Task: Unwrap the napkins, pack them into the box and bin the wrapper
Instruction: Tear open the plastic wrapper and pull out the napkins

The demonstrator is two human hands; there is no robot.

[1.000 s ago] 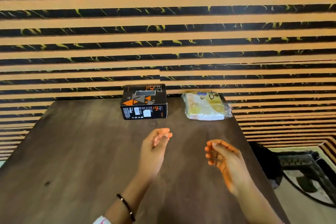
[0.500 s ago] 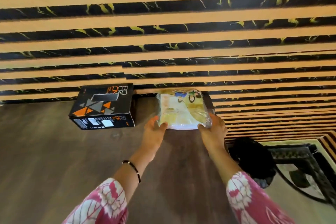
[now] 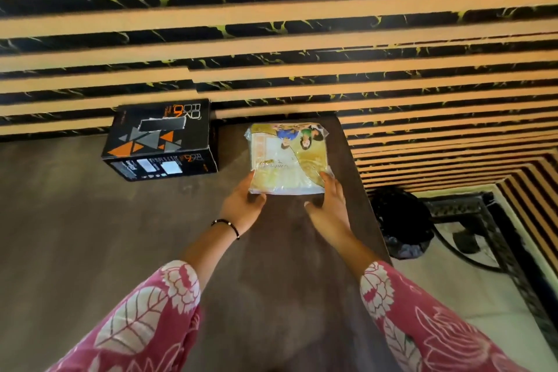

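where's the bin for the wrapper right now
In the head view the black bin stands on the floor just off the table's right edge, right of the right hand.

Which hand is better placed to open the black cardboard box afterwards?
Probably the left hand: it holds the clear-wrapped napkin pack on the side facing the closed black cardboard box; the right hand is farther.

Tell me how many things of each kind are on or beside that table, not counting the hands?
Boxes: 1, the black box
Wrapped napkin packs: 1, the napkin pack
Bins: 1, the black bin beside the table
Total: 3
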